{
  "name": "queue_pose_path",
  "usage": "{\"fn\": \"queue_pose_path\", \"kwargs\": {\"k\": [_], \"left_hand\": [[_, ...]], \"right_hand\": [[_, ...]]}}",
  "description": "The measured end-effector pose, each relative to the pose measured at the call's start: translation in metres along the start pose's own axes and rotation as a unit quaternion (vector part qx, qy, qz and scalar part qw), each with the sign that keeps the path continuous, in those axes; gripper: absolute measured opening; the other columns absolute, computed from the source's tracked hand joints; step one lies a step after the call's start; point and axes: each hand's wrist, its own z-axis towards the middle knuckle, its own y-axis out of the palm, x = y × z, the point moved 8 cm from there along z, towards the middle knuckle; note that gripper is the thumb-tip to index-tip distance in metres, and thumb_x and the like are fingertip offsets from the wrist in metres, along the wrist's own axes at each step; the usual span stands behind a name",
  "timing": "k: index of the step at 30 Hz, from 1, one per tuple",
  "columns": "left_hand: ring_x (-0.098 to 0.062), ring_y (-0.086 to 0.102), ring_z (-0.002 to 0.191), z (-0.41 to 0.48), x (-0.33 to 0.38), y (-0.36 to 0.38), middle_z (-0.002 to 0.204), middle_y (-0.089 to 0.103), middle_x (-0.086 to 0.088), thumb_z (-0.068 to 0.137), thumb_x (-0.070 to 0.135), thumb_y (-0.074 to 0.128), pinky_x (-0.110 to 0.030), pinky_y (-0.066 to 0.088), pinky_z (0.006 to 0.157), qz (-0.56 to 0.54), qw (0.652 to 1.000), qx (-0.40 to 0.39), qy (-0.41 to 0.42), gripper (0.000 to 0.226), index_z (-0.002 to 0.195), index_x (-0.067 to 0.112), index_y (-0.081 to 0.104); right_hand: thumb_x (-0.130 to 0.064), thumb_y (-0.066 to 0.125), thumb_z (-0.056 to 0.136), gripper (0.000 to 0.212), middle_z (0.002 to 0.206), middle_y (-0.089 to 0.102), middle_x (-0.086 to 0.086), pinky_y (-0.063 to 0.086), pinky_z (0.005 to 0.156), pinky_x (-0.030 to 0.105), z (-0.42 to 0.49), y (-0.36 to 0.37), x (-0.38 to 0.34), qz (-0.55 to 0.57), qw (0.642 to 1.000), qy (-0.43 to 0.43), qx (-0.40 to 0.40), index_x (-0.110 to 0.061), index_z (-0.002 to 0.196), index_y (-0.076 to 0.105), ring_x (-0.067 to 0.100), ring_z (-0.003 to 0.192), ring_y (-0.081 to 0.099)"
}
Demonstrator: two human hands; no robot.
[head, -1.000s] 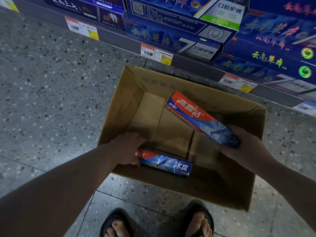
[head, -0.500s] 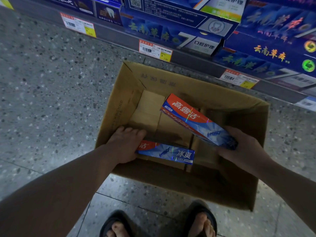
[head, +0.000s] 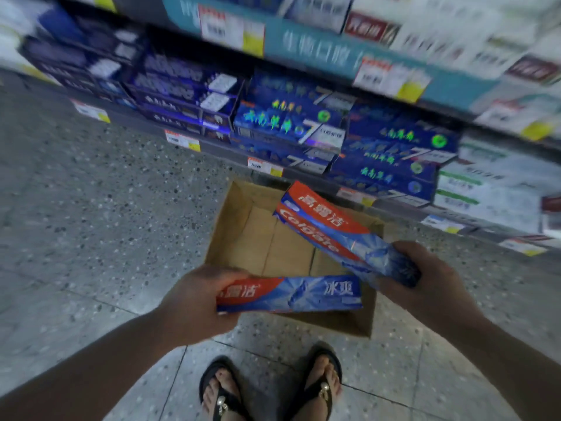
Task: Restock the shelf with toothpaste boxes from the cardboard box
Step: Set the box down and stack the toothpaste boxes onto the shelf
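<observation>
Speckled terrazzo floor beneath rectangular cardboard box

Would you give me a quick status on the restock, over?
Left hand grips the near Colgate box. Right hand grips the far Colgate box. Both above the cardboard box. Nothing seen blocking.

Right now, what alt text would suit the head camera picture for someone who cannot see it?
A person's left hand holds one red-and-blue toothpaste box level and the right hand holds a second toothpaste box tilted, above an open cardboard box on a speckled floor. Blurred shelves of blue boxes stand behind.
</observation>
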Motion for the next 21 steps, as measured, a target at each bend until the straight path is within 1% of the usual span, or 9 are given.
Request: {"fn": "queue_pose_path", "kwargs": {"k": [4, 6, 8, 10, 12, 13, 15, 18, 21], "left_hand": [[-0.003, 0.059, 0.075, -0.053, 0.076, -0.084, 0.087, 0.065, 0.013, 0.053, 0.039, 0.058, -0.018, 0.050, 0.065, 0.003, 0.999, 0.002, 0.054, 0.059, 0.111, 0.044, 0.045], [-0.006, 0.061, 0.079, -0.077, 0.117, -0.125, 0.089, 0.057, 0.021, 0.053, 0.038, 0.060, -0.021, 0.051, 0.068, 0.011, 0.996, 0.009, 0.084, 0.061, 0.111, 0.048, 0.045], [-0.006, 0.060, 0.084, -0.097, 0.160, -0.171, 0.091, 0.055, 0.023, 0.051, 0.038, 0.059, -0.016, 0.046, 0.075, 0.018, 0.993, 0.029, 0.117, 0.060, 0.109, 0.046, 0.048], [-0.003, 0.056, 0.088, -0.119, 0.206, -0.214, 0.095, 0.057, 0.018, 0.051, 0.039, 0.058, -0.004, 0.037, 0.078, 0.031, 0.988, 0.047, 0.144, 0.057, 0.108, 0.037, 0.050], [-0.003, 0.059, 0.089, -0.140, 0.251, -0.248, 0.097, 0.063, 0.009, 0.054, 0.039, 0.058, -0.002, 0.038, 0.078, 0.053, 0.982, 0.044, 0.175, 0.054, 0.107, 0.032, 0.052], [-0.003, 0.060, 0.090, -0.149, 0.274, -0.263, 0.099, 0.065, 0.009, 0.054, 0.040, 0.059, -0.006, 0.041, 0.078, 0.061, 0.978, 0.045, 0.192, 0.054, 0.107, 0.032, 0.053], [0.005, 0.058, 0.088, -0.168, 0.321, -0.288, 0.100, 0.057, 0.021, 0.054, 0.037, 0.061, -0.009, 0.045, 0.074, 0.056, 0.971, 0.039, 0.230, 0.054, 0.107, 0.040, 0.052], [0.006, 0.060, 0.086, -0.191, 0.399, -0.312, 0.100, 0.052, 0.025, 0.058, 0.035, 0.067, -0.012, 0.047, 0.071, 0.043, 0.956, 0.037, 0.289, 0.052, 0.103, 0.056, 0.050], [0.004, 0.060, 0.085, -0.211, 0.478, -0.316, 0.099, 0.054, 0.024, 0.060, 0.035, 0.070, -0.012, 0.047, 0.069, 0.043, 0.937, 0.022, 0.346, 0.051, 0.102, 0.057, 0.052]], "right_hand": [[-0.052, 0.066, 0.055, 0.052, 0.085, 0.057, -0.014, 0.045, 0.065, 0.028, -0.060, -0.103, -0.050, 0.001, 0.999, -0.041, 0.032, -0.030, 0.102, 0.060, 0.012, 0.075, 0.061], [-0.046, 0.072, 0.058, 0.051, 0.083, 0.058, -0.016, 0.049, 0.065, 0.030, -0.093, -0.151, -0.071, 0.007, 0.998, -0.047, 0.038, -0.036, 0.104, 0.053, 0.010, 0.075, 0.060], [-0.031, 0.081, 0.063, 0.045, 0.083, 0.061, -0.010, 0.043, 0.062, 0.020, -0.128, -0.203, -0.089, 0.002, 0.996, -0.054, 0.064, -0.032, 0.102, 0.060, 0.011, 0.075, 0.060], [-0.024, 0.081, 0.065, 0.042, 0.082, 0.061, -0.012, 0.039, 0.060, 0.010, -0.167, -0.249, -0.104, 0.012, 0.996, -0.046, 0.071, -0.027, 0.102, 0.061, -0.001, 0.070, 0.056], [-0.026, 0.078, 0.067, 0.034, 0.076, 0.060, -0.025, 0.038, 0.058, 0.000, -0.208, -0.296, -0.118, 0.043, 0.994, -0.048, 0.088, -0.034, 0.092, 0.057, -0.011, 0.059, 0.053], [-0.035, 0.073, 0.065, 0.031, 0.068, 0.062, -0.027, 0.038, 0.058, 0.000, -0.228, -0.320, -0.121, 0.049, 0.993, -0.043, 0.103, -0.040, 0.087, 0.053, -0.015, 0.061, 0.055], [-0.052, 0.059, 0.055, 0.029, 0.075, 0.062, -0.035, 0.041, 0.062, 0.007, -0.274, -0.361, -0.123, 0.039, 0.989, -0.039, 0.136, -0.051, 0.081, 0.046, -0.017, 0.073, 0.055], [-0.052, 0.058, 0.055, 0.033, 0.088, 0.064, -0.028, 0.045, 0.072, 0.019, -0.336, -0.419, -0.105, 0.040, 0.980, -0.028, 0.193, -0.056, 0.085, 0.045, -0.003, 0.085, 0.059], [-0.055, 0.056, 0.054, 0.029, 0.095, 0.060, -0.034, 0.044, 0.074, 0.018, -0.398, -0.474, -0.077, 0.043, 0.967, -0.006, 0.252, -0.057, 0.082, 0.047, -0.003, 0.090, 0.058]]}}
